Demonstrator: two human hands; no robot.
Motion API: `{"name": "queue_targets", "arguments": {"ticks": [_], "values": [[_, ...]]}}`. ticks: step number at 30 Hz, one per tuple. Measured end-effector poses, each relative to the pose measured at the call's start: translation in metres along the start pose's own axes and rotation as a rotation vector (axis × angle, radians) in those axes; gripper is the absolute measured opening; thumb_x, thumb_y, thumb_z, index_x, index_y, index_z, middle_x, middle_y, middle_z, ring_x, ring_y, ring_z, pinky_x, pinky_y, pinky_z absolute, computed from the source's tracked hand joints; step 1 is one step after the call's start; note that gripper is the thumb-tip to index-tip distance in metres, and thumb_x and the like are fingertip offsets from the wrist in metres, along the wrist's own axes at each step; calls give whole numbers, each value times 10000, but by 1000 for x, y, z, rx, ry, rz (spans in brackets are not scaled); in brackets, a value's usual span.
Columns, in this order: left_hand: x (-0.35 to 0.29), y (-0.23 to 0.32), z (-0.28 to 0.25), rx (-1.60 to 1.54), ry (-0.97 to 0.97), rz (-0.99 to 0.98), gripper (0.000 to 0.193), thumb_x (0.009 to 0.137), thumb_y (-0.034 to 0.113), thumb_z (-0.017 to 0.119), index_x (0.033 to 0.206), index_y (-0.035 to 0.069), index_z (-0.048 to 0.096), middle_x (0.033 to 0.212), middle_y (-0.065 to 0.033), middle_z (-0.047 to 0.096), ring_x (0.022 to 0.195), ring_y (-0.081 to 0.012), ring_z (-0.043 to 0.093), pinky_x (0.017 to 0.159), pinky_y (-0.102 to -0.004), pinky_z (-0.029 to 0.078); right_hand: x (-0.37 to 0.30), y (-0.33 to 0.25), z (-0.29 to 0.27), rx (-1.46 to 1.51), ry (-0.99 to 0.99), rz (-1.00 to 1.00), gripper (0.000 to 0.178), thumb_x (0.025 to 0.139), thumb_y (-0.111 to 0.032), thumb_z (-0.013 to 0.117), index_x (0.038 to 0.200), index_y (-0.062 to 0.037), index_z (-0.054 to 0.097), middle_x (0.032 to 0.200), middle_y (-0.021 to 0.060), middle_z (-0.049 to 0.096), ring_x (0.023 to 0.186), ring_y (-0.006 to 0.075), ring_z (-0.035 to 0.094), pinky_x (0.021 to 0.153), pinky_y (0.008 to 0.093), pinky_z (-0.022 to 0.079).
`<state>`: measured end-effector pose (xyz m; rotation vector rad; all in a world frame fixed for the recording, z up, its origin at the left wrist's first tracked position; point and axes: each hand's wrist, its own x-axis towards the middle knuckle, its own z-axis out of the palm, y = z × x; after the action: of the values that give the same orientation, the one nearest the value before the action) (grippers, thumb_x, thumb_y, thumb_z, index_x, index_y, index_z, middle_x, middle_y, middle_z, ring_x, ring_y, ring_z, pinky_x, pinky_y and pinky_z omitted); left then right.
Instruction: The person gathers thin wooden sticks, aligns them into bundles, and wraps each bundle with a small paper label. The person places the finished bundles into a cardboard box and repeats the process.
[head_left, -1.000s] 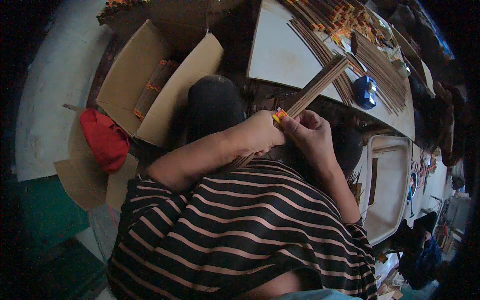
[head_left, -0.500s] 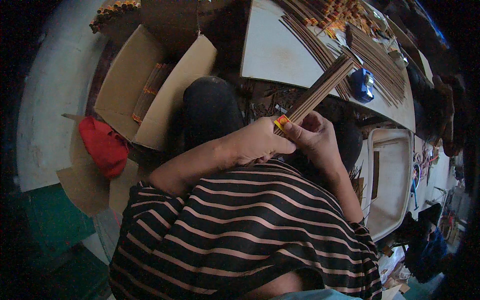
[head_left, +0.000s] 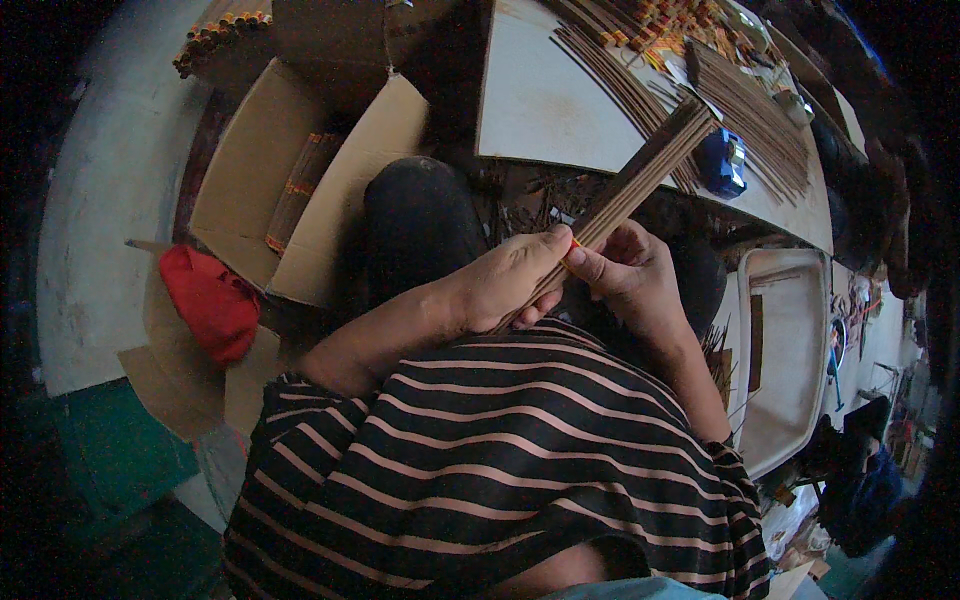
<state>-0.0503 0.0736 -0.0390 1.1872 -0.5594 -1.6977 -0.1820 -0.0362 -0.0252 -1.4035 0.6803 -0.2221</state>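
Observation:
Both my hands hold a bundle of thin brown incense sticks in front of my body, slanting up to the right. My left hand is wrapped round its lower part, the thumb laid along the sticks. With its thumb and fingers, my right hand pinches the bundle at a small red-and-yellow paper band. Most of that band is hidden under my two thumbs. Beyond the bundle's upper end, a blue tool with a shiny part sits at the table's edge.
Loose sticks and banded bundles lie on the white table. At the left, an open cardboard box contains wrapped bundles, beside a red cloth. A white tub stands at the right.
My left thumb has moved up onto the paper band, which showed its face before and is now mostly covered. The left fingers have shifted along the bundle's lower end.

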Motion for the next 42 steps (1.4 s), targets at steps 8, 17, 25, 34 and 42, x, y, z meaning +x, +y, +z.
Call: {"name": "queue_targets", "arguments": {"ticks": [8, 17, 25, 34, 42], "values": [[-6, 5, 0, -98, -31, -20, 439, 928, 460, 241, 880, 91, 475, 574, -4, 456, 408, -74, 399, 370, -188, 344, 2, 9, -1, 89, -68, -108, 217, 763, -146, 678, 886, -26, 547, 781, 2, 555, 685, 65, 493, 600, 193, 411], [-8, 4, 2, 65, 19, 71, 431, 932, 448, 236, 828, 90, 453, 556, -2, 435, 415, -69, 389, 380, -189, 341, 12, 21, 2, 132, 28, -314, 329, 697, -171, 735, 903, -16, 531, 801, 10, 549, 734, 98, 508, 669, 220, 421], [-10, 4, 10, 246, 202, 127, 392, 943, 406, 239, 902, 77, 449, 568, 3, 429, 434, -67, 394, 404, -184, 347, 3, 11, -6, -435, 138, -161, 289, 721, -190, 718, 885, -1, 573, 740, 3, 551, 688, 82, 483, 632, 199, 405], [-7, 1, 16, 387, 301, 203, 396, 952, 353, 256, 936, 27, 480, 608, -5, 431, 508, -87, 427, 473, -221, 377, -11, -10, 5, -208, 4, 7, 309, 819, -277, 611, 863, 29, 611, 736, 25, 594, 670, 65, 497, 601, 195, 414], [-9, 0, 14, 345, 227, 173, 484, 950, 373, 243, 1261, 25, 372, 613, -8, 418, 518, -85, 417, 475, -207, 384, -12, 14, 11, 70, -39, -97, 274, 872, -214, 539, 954, 48, 550, 845, 78, 594, 733, 109, 533, 691, 246, 440]]}}
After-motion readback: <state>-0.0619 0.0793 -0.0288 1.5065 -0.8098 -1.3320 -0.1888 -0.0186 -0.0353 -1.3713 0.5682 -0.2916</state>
